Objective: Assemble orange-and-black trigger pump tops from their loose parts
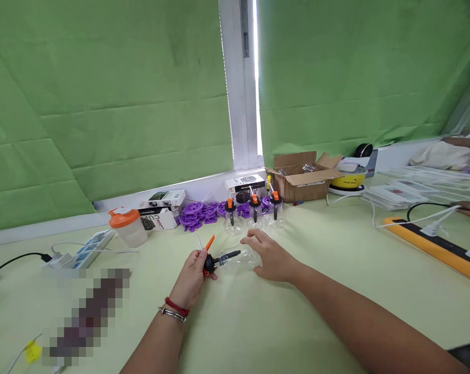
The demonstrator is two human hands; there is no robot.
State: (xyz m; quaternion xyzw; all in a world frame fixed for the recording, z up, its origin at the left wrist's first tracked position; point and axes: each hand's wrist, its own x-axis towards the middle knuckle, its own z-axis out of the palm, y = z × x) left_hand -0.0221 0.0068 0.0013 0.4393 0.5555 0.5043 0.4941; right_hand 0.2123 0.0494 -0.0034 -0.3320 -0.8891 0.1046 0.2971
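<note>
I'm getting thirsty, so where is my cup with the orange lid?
In the head view, the orange-lidded cup stands on the person's left, between the power strip and the black-and-white box.

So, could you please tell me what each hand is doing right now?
Left hand: closed, holding the black cap with the orange lever.
Right hand: curved around the wide end of the clear bottle.

Clear glossy glass-like flask [245, 258], matt black plastic-looking stopper [210, 263]
</note>
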